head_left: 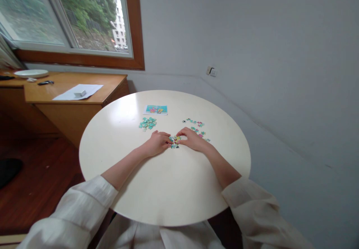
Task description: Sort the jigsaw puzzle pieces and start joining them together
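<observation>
A small cluster of joined jigsaw puzzle pieces (175,142), yellow, teal and white, lies on the round white table (168,185) between my two hands. My left hand (157,143) grips the cluster's left side, thumb and fingers closed at its edge. From the right, my right hand (192,139) pinches the cluster's yellow upper right part between thumb and forefinger. A heap of teal puzzle pieces (148,123) sits beyond my left hand. Loose pink, teal and dark pieces (193,121) are spread past my right hand, which partly covers some of them.
A teal picture card (156,109) with pink and yellow figures lies toward the table's far side. At the left, a wooden desk (114,86) bears a paper sheet (66,94), a small white box (80,93) and a white plate (31,73). A wall stands behind.
</observation>
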Tool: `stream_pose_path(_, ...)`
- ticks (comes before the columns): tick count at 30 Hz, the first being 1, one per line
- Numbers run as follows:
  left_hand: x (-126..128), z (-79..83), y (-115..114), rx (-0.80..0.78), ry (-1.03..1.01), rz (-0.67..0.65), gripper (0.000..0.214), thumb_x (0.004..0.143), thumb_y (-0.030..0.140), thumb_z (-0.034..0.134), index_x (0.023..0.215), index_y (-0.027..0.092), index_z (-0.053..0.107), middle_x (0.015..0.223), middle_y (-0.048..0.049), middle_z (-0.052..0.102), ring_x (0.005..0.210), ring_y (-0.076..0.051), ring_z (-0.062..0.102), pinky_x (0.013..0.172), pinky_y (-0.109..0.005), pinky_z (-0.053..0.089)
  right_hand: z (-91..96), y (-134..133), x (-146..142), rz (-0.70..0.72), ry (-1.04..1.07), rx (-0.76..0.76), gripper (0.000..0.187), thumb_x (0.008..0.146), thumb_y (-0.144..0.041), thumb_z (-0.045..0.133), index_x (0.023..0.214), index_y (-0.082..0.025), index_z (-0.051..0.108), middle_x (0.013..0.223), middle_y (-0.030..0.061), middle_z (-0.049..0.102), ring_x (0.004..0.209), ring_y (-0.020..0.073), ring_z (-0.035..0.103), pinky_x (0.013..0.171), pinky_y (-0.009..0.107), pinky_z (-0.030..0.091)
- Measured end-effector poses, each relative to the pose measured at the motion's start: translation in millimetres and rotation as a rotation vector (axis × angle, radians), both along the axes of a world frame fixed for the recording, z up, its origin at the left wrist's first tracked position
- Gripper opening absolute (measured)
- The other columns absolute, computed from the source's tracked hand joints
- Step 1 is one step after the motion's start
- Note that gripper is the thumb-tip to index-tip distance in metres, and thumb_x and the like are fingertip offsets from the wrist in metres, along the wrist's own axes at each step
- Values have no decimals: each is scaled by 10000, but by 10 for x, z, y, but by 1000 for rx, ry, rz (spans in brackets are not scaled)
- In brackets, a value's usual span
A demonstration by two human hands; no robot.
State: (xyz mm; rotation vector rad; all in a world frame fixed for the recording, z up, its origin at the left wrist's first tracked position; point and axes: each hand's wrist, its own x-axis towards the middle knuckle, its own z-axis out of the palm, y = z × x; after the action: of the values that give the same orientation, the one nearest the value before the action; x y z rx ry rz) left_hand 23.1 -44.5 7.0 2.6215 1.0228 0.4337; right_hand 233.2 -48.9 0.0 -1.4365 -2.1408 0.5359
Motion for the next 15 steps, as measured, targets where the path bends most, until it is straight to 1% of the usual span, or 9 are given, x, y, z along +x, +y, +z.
stream_pose_path(2,5,23,-17,4,9,0,184,818,248,568,954,263,691,1158,-56,642,1160,-248,527,1023,-534,306,1,9,7,5,-10,-16,221,690,-242,711,892,-167,664,941,59,588,897,171,566,837,312,439)
stream_pose_path(6,3,36,-25,27,-16,-21,171,812,234,568,916,254,703,1125,-48,659,1122,-232,555,1016,-466,336,-9,22,25,28,-15,-30,240,697,-258,706,911,-167,649,951,57,574,905,168,552,845,313,433)
stream_pose_path(15,-11,-68,50,41,-117,-37,152,782,244,603,882,252,717,1084,-45,670,1046,-218,592,971,-394,395,-42,28,41,43,15,-35,241,701,-246,698,921,-175,628,952,49,568,904,164,534,852,327,423)
